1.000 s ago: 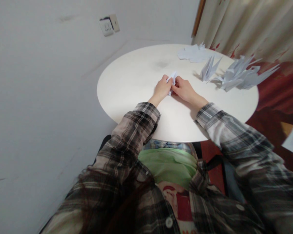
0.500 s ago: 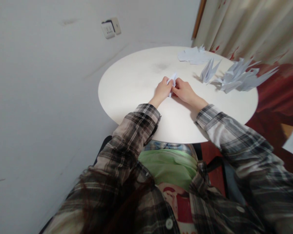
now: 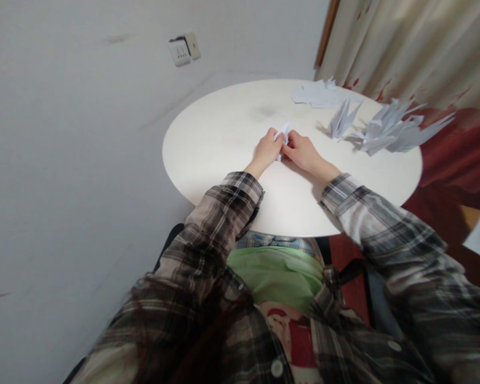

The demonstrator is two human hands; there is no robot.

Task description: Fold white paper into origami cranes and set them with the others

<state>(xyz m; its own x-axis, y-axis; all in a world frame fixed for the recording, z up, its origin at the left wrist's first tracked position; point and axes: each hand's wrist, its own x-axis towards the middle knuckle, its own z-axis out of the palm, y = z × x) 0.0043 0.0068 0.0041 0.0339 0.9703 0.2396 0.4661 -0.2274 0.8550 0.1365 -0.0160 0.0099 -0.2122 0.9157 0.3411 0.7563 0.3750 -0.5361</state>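
Just above frame centre: small pointed piece of folded white paper (image 3: pixel 282 129), between the two hands, over the round white tabletop (image 3: pixel 212 144); contact with the top cannot be told
Left hand (image 3: pixel 267 148): thumb and curled fingers pinching the paper's left side
Right hand (image 3: pixel 303 150): thumb and fingertips drawn together, pinching its right side; fingertips partly hidden
Paper handling, judged: very light, crisp at creases, easily crushed; best held gently along layered folds, away from thin points
Upper right of frame: upright pointed white paper figure (image 3: pixel 340 121), beside clustered white folded-paper figures (image 3: pixel 388 130)
Tabletop's far edge: flat white paper pieces (image 3: pixel 318 95)
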